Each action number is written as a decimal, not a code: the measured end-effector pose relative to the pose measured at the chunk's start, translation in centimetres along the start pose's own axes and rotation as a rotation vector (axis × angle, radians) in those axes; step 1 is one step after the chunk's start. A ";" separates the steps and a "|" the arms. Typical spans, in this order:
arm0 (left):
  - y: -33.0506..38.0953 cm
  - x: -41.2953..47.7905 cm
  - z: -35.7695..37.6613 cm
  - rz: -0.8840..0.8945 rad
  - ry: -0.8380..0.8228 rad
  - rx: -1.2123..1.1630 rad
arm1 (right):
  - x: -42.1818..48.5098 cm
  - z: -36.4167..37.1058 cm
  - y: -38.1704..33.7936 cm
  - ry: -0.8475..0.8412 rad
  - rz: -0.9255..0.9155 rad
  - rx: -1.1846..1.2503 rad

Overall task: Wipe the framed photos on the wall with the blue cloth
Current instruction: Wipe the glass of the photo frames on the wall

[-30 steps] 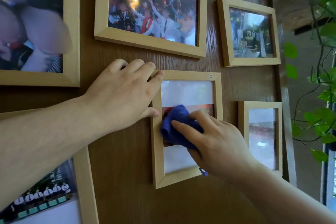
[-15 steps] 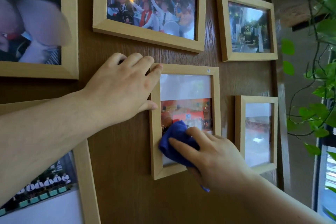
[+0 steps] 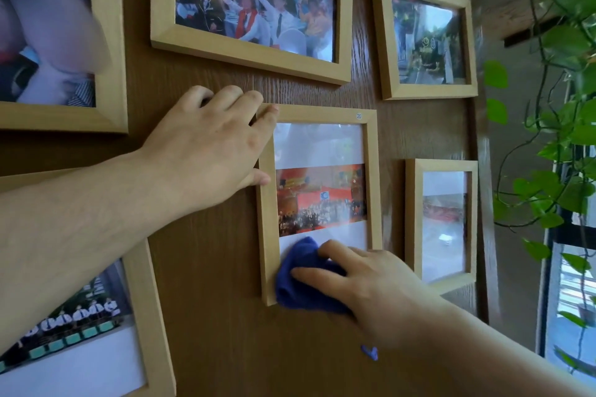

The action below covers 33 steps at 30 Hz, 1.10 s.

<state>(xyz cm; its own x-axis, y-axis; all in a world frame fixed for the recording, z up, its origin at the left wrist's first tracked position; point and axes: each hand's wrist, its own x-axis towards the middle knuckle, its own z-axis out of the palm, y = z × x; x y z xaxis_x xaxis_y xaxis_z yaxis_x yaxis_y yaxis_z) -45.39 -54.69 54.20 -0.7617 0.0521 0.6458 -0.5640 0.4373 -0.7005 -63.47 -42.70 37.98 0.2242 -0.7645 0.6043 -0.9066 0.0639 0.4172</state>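
Note:
A small upright light-wood framed photo hangs in the middle of the brown wood wall. My right hand presses a bunched blue cloth against the bottom left corner of its glass and lower frame edge. The cloth covers that corner. My left hand lies flat on the wall with its fingertips and thumb resting on the frame's left edge and top left corner.
Other wooden frames surround it: a wide one above, one at upper right, one at right, large ones at upper left and lower left. A leafy vine hangs at the right beside a window.
My right hand has slid the blue cloth down the glass from the middle of the photo to the frame's bottom left corner. My left hand stays on the frame's left edge.

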 end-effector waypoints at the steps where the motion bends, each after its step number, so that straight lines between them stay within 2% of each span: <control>1: 0.0 0.0 0.0 0.000 -0.002 -0.005 | 0.0 0.0 0.0 -0.013 0.002 0.021; 8: 0.1 0.0 -0.1 -0.008 0.008 0.000 | -3.0 0.2 4.0 -0.002 0.205 0.066; 14: 0.2 0.0 -0.2 -0.004 0.002 0.032 | -4.4 0.1 4.7 0.001 0.250 0.013; 19: -0.5 0.0 -0.9 0.025 -0.010 0.050 | -2.4 -2.1 5.3 0.166 0.252 -0.003; 24: -2.7 0.7 -2.6 0.060 0.117 0.045 | 2.3 -6.2 6.9 0.358 0.212 -0.035; 29: -7.1 2.5 -4.4 0.000 0.233 0.037 | 7.5 -10.7 8.0 0.488 0.162 -0.120; 33: -10.1 3.5 -4.6 -0.054 0.241 0.091 | 12.1 -14.2 8.5 0.566 0.156 -0.145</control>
<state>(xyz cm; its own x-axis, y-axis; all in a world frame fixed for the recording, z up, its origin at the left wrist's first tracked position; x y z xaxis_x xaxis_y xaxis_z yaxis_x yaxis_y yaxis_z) -40.88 -54.77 64.90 -0.6374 0.2482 0.7294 -0.6365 0.3638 -0.6800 -63.41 -42.26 58.49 0.2836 -0.2818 0.9166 -0.8950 0.2654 0.3585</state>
